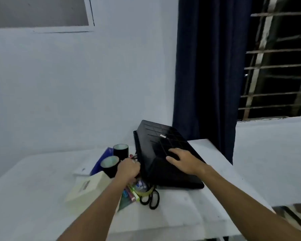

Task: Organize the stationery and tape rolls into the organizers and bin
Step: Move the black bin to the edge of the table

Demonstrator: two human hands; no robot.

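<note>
On the white table [42, 185] a black bin [163, 153] lies upturned and tilted, its gridded underside facing up, toward 1 o'clock from the middle of the table. The right hand [182, 160] rests flat on that underside near its close end, fingers spread, its grip wide and closed on nothing. The left hand [128, 169] sits at the bin's 9 o'clock edge, fingers curled tight at the rim (what the grip holds there I cannot tell, though some red-tipped pens [133, 156] poke out just beyond the knuckles). At 10 o'clock from that hand stand two black tape rolls [120, 150], upright and nearly touching, with a blue folder [101, 160] behind them. A cream box [87, 186] lies at 8 o'clock. Just below the left hand sits a loose pile of small stationery [134, 192], and black-handled scissors [150, 199] lie at its 3 o'clock side, close to the bin's near corner.
</note>
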